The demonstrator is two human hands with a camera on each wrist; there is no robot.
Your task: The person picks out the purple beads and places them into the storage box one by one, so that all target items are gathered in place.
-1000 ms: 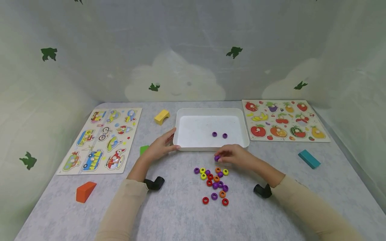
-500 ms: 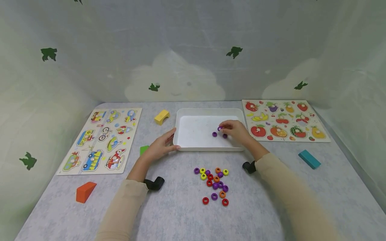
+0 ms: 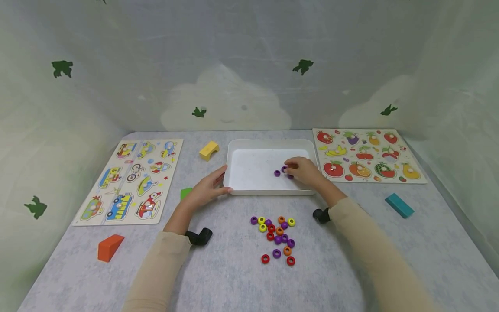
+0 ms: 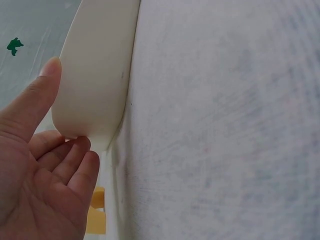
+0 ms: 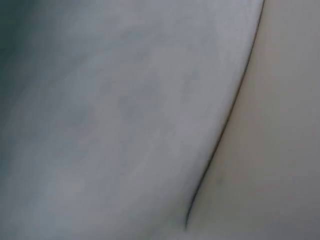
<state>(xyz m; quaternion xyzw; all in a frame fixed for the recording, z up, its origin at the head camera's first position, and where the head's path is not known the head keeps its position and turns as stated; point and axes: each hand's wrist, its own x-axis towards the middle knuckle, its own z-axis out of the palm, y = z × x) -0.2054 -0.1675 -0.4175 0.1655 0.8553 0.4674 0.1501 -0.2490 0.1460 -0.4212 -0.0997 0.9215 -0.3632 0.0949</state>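
In the head view my right hand (image 3: pixel 306 171) reaches inside the white tray (image 3: pixel 249 193) and pinches a purple bead (image 3: pixel 284 169) just above or on the tray floor; which of these I cannot tell. Two more purple beads sit close by: one purple bead (image 3: pixel 277 173) to the left, the other partly covered by the fingers. My left hand (image 3: pixel 206 190) holds the tray's near left corner. The left wrist view has the left hand (image 4: pixel 52 170) with its thumb against the tray wall (image 4: pixel 97 70) and curled fingers at the corner. The right hand is outside the right wrist view.
Purple, red, orange and yellow beads (image 3: pixel 279 231) lie loose before the tray. Picture puzzle boards flank it, vehicles (image 3: pixel 130 182) left and fruits (image 3: pixel 368 156) right. Around are yellow (image 3: pixel 209 150), green (image 3: pixel 185 193), orange (image 3: pixel 110 248) and teal (image 3: pixel 399 205) blocks.
My right hand has carried the purple bead from in front of the tray over its near wall and inside, then lowered slightly. The left hand stays at the corner.
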